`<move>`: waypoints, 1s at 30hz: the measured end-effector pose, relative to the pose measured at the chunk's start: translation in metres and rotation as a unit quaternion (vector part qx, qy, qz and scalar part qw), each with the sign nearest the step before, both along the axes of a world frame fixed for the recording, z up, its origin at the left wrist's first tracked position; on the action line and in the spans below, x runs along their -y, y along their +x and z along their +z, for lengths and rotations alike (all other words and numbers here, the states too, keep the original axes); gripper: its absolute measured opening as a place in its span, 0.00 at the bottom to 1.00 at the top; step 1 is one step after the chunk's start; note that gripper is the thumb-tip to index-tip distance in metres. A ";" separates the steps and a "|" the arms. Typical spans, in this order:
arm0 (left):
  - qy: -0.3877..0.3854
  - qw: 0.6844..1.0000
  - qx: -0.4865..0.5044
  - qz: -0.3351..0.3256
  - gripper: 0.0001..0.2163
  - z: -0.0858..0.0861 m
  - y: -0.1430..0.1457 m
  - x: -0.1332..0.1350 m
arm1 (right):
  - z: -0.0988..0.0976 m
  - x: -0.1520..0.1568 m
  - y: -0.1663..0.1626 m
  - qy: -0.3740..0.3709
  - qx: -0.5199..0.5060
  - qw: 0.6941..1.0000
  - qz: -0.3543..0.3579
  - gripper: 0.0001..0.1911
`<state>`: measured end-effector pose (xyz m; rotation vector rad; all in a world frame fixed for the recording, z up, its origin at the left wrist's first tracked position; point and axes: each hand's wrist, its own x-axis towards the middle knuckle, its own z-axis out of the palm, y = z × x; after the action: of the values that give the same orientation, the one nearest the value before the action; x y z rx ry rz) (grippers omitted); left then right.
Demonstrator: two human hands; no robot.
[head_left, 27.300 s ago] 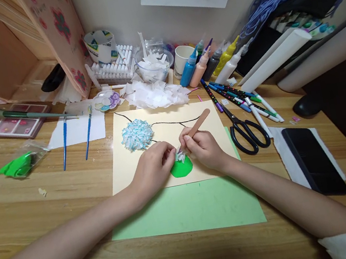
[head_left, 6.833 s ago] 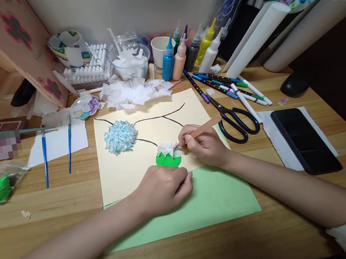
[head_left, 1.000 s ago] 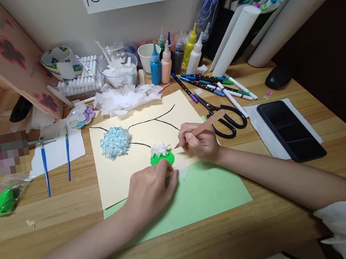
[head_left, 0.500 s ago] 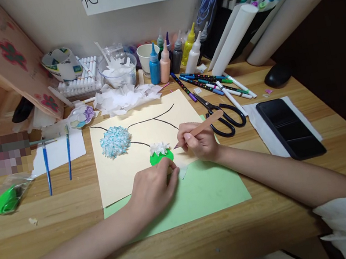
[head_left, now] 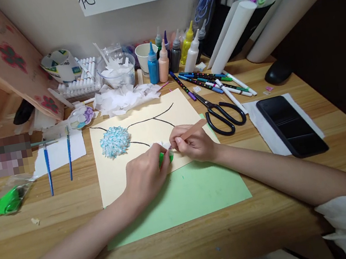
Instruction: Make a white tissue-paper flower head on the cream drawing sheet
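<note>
Wooden surface [head_left: 180, 248], grey wall [head_left: 128, 25]; the right hand [head_left: 192, 144] pinched a brown stick [head_left: 195, 129], the left hand [head_left: 143, 170] (grip unclear) half hid a green patch [head_left: 171, 158].

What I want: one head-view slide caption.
Right hand holding flat brown wooden stick, left hand beside it, at bright green patch on cream paper.

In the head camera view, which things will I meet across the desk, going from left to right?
Bagged green clay, blue paintbrush, second blue paintbrush, fluffy blue-and-white flower, left hand, right hand holding a wooden stick, black-handled scissors, flat black rectangular object.
</note>
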<state>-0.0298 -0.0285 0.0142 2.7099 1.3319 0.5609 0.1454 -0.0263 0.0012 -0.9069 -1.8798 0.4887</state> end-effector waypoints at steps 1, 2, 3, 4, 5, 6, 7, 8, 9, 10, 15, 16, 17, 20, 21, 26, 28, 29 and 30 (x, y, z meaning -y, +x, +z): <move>0.002 1.000 0.001 0.001 0.08 0.000 0.000 0.000 | 0.000 0.000 0.000 -0.004 0.008 1.000 0.001 0.11; 0.004 1.000 0.004 -0.001 0.08 0.000 0.000 0.000 | -0.001 -0.001 0.000 -0.008 0.013 1.000 0.004 0.11; 0.007 1.000 0.008 -0.005 0.08 0.000 0.000 0.001 | -0.001 -0.001 0.000 -0.013 0.016 1.000 0.005 0.11; 0.009 1.000 0.014 -0.014 0.08 0.000 -0.001 0.002 | -0.001 -0.001 0.000 -0.019 0.017 1.000 0.005 0.11; 0.011 0.999 0.023 -0.029 0.08 0.000 -0.001 0.003 | -0.002 -0.001 0.000 -0.025 0.017 1.000 0.004 0.11; 0.013 0.998 0.034 -0.049 0.09 -0.001 -0.002 0.004 | -0.002 -0.001 0.000 -0.031 0.016 0.999 0.002 0.11; 0.014 0.996 0.044 -0.070 0.09 -0.001 -0.002 0.006 | -0.003 -0.001 0.000 -0.038 0.015 0.999 0.000 0.11; 0.015 0.994 0.052 -0.092 0.09 -0.002 -0.003 0.007 | -0.003 -0.001 0.000 -0.046 0.015 0.999 -0.002 0.11; 0.014 0.992 0.056 -0.111 0.10 -0.002 -0.003 0.009 | -0.003 -0.001 0.000 -0.051 0.014 0.999 -0.004 0.11; 0.013 0.990 0.054 -0.128 0.11 -0.002 -0.003 0.010 | -0.003 -0.001 0.001 -0.053 0.010 0.999 -0.006 0.11; -0.022 0.983 0.001 -0.185 0.13 -0.003 -0.003 0.013 | -0.003 0.001 0.000 -0.030 -0.033 0.999 -0.004 0.12; -0.029 0.981 -0.008 -0.191 0.13 -0.004 -0.003 0.013 | -0.002 0.001 0.000 -0.028 -0.035 0.999 -0.002 0.13; -0.035 0.980 -0.015 -0.196 0.14 -0.004 -0.003 0.013 | -0.002 0.002 0.000 -0.028 -0.034 0.999 -0.001 0.12; -0.044 0.978 -0.031 -0.200 0.14 -0.006 -0.003 0.013 | -0.002 0.001 -0.001 -0.043 -0.017 0.999 0.001 0.12; -0.047 0.978 -0.035 -0.200 0.14 -0.006 -0.003 0.013 | -0.002 0.000 -0.001 -0.051 -0.011 0.999 0.002 0.11; -0.063 0.977 -0.041 -0.200 0.14 -0.006 -0.002 0.013 | -0.003 -0.001 -0.001 -0.085 0.010 0.996 0.010 0.11; -0.065 0.977 -0.038 -0.202 0.14 -0.005 -0.002 0.013 | -0.003 -0.001 -0.001 -0.102 0.010 0.995 0.009 0.12; -0.066 0.976 -0.036 -0.203 0.14 -0.005 -0.002 0.013 | -0.002 -0.001 -0.001 -0.111 0.007 0.994 0.008 0.12; -0.067 0.976 -0.035 -0.203 0.14 -0.005 -0.002 0.012 | -0.002 -0.001 -0.001 -0.120 0.005 0.993 0.007 0.12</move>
<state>-0.0314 -0.0410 0.0090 2.7919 0.7541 0.3247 0.1448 -0.0251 -0.0007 -1.0556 -1.8629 0.7324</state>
